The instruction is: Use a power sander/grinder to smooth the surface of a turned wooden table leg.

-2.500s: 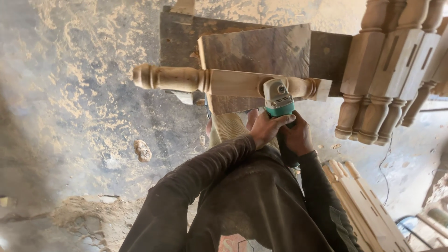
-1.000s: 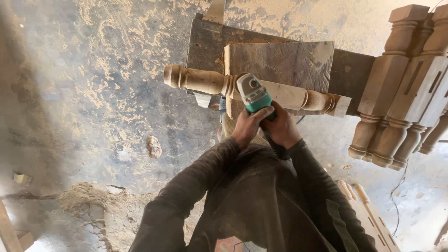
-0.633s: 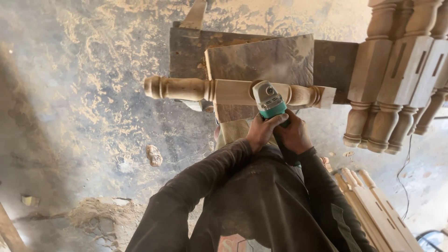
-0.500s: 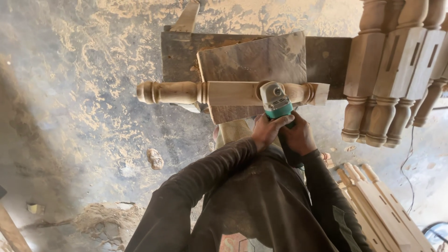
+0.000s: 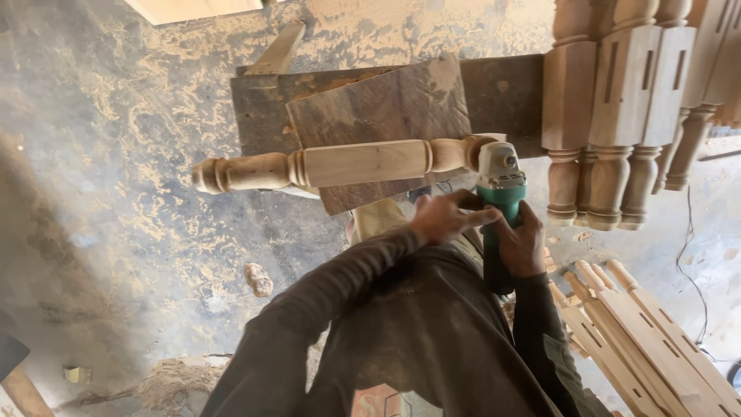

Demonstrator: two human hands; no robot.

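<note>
Counts: 1 angle grinder [image 5: 499,185], 1 turned wooden leg [image 5: 340,164] under work, 2 dark boards [image 5: 386,108] beneath it, and at least 4 finished legs [image 5: 610,116] stood together at the right.
Left hand: the left hand [image 5: 441,218] is closed partly, its fingers laid across the green body of the grinder.
Right hand: the right hand [image 5: 522,245] is wrapped fully around the grinder's dark handle, just below the left.
Grinder position: its grey head is set against the right end of the turned leg.
Leg axis: the long axis is laid nearly level across the view, the knobbed foot pointed left and overhanging the board edge.
Edges and room: open dusty floor [image 5: 116,154] is seen to the left; the right is crowded by the finished legs and a stack of slatted pieces [image 5: 648,324].
</note>
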